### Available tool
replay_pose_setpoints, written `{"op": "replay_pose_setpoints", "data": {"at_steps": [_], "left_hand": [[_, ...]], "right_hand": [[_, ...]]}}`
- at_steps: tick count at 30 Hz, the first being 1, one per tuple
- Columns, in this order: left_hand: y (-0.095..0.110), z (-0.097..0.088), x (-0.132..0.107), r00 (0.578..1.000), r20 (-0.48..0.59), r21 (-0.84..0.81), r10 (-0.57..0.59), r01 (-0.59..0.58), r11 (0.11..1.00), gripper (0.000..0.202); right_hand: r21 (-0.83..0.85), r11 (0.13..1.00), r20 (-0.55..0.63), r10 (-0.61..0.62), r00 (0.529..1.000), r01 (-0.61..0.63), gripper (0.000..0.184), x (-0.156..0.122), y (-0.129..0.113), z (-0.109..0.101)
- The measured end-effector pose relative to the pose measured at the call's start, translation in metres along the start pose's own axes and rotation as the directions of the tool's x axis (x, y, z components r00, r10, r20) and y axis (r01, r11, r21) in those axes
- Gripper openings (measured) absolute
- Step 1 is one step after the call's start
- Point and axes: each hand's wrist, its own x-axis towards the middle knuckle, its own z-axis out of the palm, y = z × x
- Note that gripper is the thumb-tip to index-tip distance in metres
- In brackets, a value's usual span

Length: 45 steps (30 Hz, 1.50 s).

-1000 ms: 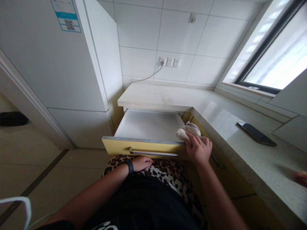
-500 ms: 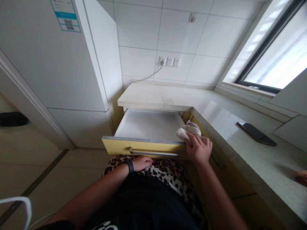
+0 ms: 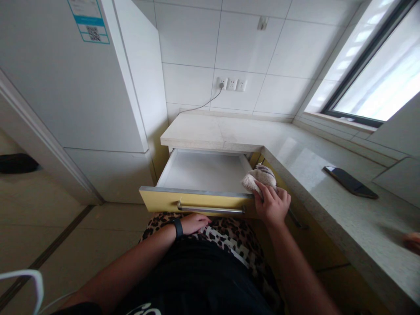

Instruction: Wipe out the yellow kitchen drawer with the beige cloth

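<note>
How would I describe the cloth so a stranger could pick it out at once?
Start at the corner countertop beneath the wall sockets; under it a yellow-fronted drawer stands open. At the drawer's right front corner, the right hand holds a crumpled beige cloth, the only soft thing there.

A home kitchen: white wall tiles (image 3: 243,43), a stone counter (image 3: 328,183), a fridge (image 3: 65,87) and a yellow drawer (image 3: 197,199)
</note>
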Motion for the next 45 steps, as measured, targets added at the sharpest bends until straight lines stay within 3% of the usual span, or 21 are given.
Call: {"op": "replay_pose_setpoints", "data": {"at_steps": [5,10,17,25,34,45], "left_hand": [[0.006,-0.001,-0.006,0.999,-0.004,-0.181,0.032,-0.032,0.983,0.078],[0.010,-0.004,-0.009,0.994,-0.032,-0.235,0.106,-0.111,0.966,0.092],[0.007,-0.003,-0.007,0.983,-0.133,-0.363,0.125,-0.166,0.917,0.087],[0.011,-0.002,-0.004,0.978,-0.176,-0.428,0.113,-0.180,0.886,0.083],[0.012,-0.002,0.006,0.966,-0.248,-0.495,0.072,-0.190,0.848,0.080],[0.010,-0.007,0.005,0.961,-0.276,-0.535,-0.011,-0.144,0.833,0.093]], "right_hand": [[-0.009,1.000,-0.020,-0.009,1.000,0.009,0.035,0.000,0.002,0.002],[-0.026,1.000,-0.030,-0.001,1.000,0.000,0.035,0.001,0.005,0.009],[-0.027,1.000,-0.050,0.011,0.999,-0.012,0.035,0.003,0.008,0.017],[-0.033,0.999,-0.106,0.000,0.994,-0.003,0.034,0.006,0.012,0.027],[-0.033,0.999,-0.079,0.021,0.997,-0.024,0.034,0.012,0.011,0.035],[-0.034,0.999,-0.047,0.008,0.999,-0.010,0.033,0.023,0.016,0.049]]}}
